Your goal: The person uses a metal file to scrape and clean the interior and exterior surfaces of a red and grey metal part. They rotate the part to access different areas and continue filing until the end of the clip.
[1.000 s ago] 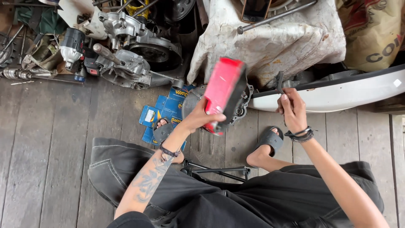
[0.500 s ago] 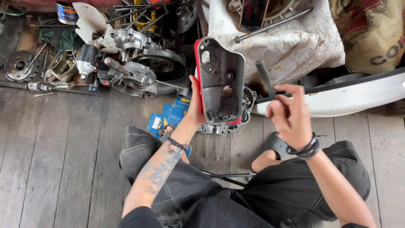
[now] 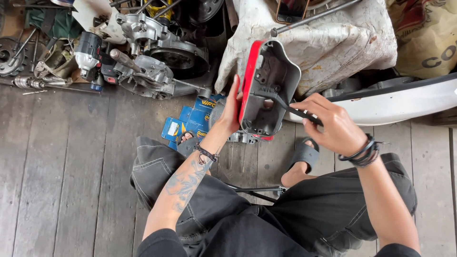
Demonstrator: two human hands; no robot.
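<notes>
Soft, even daylight fills the spot, bright enough to read the grain of the floorboards (image 3: 57, 181), with only faint, diffuse shadows under the legs. The white panel (image 3: 404, 102) and pale cloth (image 3: 333, 43) run close to glare. Focus is sharp across the middle; the left hand (image 3: 232, 112) is slightly soft, and lines bend a little toward the corners

Weathered grey plank floor (image 3: 62, 181) runs under even daylight; engine parts (image 3: 152, 57) clutter the far edge; a stained white cloth (image 3: 342, 43) drapes a bulky heap; a printed sack (image 3: 428, 38) slumps beside it.
</notes>
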